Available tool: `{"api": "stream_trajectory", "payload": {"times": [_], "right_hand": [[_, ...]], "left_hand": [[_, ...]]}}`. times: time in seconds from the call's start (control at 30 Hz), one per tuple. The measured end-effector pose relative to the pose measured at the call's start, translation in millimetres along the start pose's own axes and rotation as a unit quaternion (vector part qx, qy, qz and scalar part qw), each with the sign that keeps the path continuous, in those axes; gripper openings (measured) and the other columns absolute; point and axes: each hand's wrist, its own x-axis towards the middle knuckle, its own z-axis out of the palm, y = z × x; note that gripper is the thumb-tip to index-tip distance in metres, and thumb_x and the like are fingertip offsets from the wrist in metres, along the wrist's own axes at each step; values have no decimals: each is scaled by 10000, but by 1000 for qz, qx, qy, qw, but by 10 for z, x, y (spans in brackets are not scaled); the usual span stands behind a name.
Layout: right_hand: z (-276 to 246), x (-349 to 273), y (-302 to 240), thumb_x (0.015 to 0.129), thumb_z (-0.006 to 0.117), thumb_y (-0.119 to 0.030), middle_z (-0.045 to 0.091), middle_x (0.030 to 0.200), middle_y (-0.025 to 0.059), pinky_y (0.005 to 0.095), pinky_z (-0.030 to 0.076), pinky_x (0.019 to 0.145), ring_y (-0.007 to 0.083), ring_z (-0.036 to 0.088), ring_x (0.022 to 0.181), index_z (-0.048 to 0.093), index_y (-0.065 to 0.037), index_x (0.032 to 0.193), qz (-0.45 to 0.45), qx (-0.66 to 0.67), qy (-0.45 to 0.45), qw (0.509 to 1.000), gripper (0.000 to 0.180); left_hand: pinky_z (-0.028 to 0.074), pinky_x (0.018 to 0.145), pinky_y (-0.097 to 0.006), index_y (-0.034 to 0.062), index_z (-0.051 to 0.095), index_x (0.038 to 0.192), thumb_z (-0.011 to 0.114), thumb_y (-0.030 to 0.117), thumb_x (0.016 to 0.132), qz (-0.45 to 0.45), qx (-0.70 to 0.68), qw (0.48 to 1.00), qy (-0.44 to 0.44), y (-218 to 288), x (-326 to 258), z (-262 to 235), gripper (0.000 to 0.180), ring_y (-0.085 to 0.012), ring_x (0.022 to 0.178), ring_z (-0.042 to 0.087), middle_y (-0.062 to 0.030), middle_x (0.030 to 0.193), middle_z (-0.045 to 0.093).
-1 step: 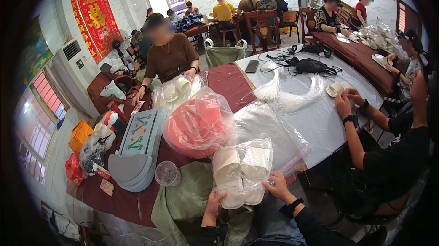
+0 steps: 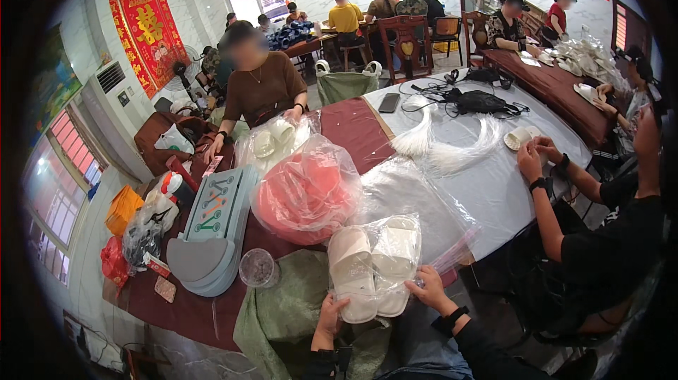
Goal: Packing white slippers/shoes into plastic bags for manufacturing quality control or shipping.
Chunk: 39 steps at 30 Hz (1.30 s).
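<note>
A pair of cream slippers (image 2: 351,274) lies side by side in a clear plastic bag (image 2: 417,228), at the near edge of the table. My left hand (image 2: 329,313) grips the bag's lower left edge beside one heel. At the lower right, my right hand (image 2: 430,290) pinches the bag's edge by the other slipper. Beneath the slippers and to their left hangs a green woven sack (image 2: 286,302). Behind them sits a clear bag with pinkish-red contents (image 2: 307,196), and flat clear plastic bags (image 2: 417,200) are spread to the right.
A grey-blue folding stool (image 2: 212,239) and a tub of small pieces (image 2: 259,268) stand left. White fibre bundles (image 2: 462,147), black straps (image 2: 487,102) and a phone (image 2: 389,102) lie farther back. Across the table, a person (image 2: 265,90) handles bagged slippers; another's hands (image 2: 534,157) hold a slipper (image 2: 521,138).
</note>
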Motion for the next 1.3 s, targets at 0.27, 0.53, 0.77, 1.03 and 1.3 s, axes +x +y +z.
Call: {"api": "stream_trajectory", "payload": {"times": [0.27,0.53,0.77,1.03,1.3], "right_hand": [[-25,-13,-33,780,668,-329,628,1023,152,406,428,864,325,551,976,678,-15,912,1,1,5,1000,341],[-5,-44,-5,763,691,-298,622,1003,169,404,432,844,345,541,952,670,-6,881,-5,1,1,1000,316],[-171,116,76,840,651,-185,611,996,113,352,461,784,197,573,908,594,37,1024,195,137,-45,970,294],[-537,344,-9,828,622,-248,497,1197,174,468,497,821,308,517,1068,484,-4,1239,312,362,-46,877,497],[674,660,298,819,612,-265,367,1370,151,489,439,950,306,391,1237,478,-55,1286,178,254,-289,906,530]], "left_hand": [[514,844,-357,-20,467,1178,630,4,776,2,4,1000,-5,19,-28,44,434,-237,951,630,-145,1077,615],[508,862,-368,-17,483,1182,613,-3,774,-5,26,1000,16,-17,-103,42,429,-251,978,618,-143,1094,608],[422,958,-336,-15,412,1312,685,122,807,84,236,967,-39,149,4,421,591,-190,1107,522,-113,1208,557],[385,1006,-377,5,290,1370,668,178,831,173,345,923,-13,-107,-192,589,681,-230,1225,431,-165,1300,465],[354,1017,-409,-26,227,1386,691,224,772,205,355,911,54,-320,-176,747,809,-362,1247,410,-248,1304,434]]}}
